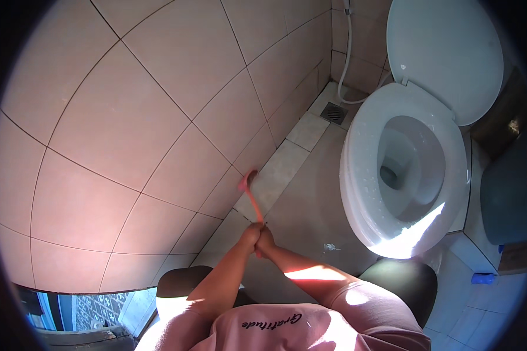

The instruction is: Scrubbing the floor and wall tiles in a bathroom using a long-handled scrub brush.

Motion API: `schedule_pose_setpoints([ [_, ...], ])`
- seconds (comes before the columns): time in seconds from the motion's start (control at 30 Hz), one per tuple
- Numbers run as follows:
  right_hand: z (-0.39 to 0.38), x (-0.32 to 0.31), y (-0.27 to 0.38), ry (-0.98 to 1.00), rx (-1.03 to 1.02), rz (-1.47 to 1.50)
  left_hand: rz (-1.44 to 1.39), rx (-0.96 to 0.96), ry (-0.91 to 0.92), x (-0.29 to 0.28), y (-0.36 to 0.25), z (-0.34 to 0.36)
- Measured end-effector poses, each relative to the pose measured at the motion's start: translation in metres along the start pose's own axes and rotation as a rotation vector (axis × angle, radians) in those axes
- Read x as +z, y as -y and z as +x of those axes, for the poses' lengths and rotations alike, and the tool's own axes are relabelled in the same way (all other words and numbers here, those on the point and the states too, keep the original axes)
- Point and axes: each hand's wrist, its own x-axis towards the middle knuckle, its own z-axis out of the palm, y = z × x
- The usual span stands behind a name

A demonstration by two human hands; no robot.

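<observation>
Shirt (287,334), hands (252,235) round pink brush (254,205), toilet (360,175), apparently water (389,176) inside

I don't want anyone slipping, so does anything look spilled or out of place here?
A small whitish patch marks the floor between the right hand and the toilet; against the plain grey surface, it could be spilled water or suds. Pale spots also dot the toilet seat. I see no plain damage.

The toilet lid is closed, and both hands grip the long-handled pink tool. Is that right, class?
Not quite: the head view shows the toilet lid raised. The left hand and right hand do grip the long-handled pink tool.
</observation>
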Motion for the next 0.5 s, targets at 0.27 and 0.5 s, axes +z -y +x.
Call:
schedule_pose_setpoints([
  [0.27, 0.056, 0.002, -0.01, -0.212, -0.597, 0.112, 0.007, 0.318, 0.026, 0.02, -0.038, -0.011],
  [0.5, 0.06, 0.004, -0.034, -0.209, -0.52, 0.122, 0.033, 0.292, -0.045, 0.004, -0.017, 0.009],
])
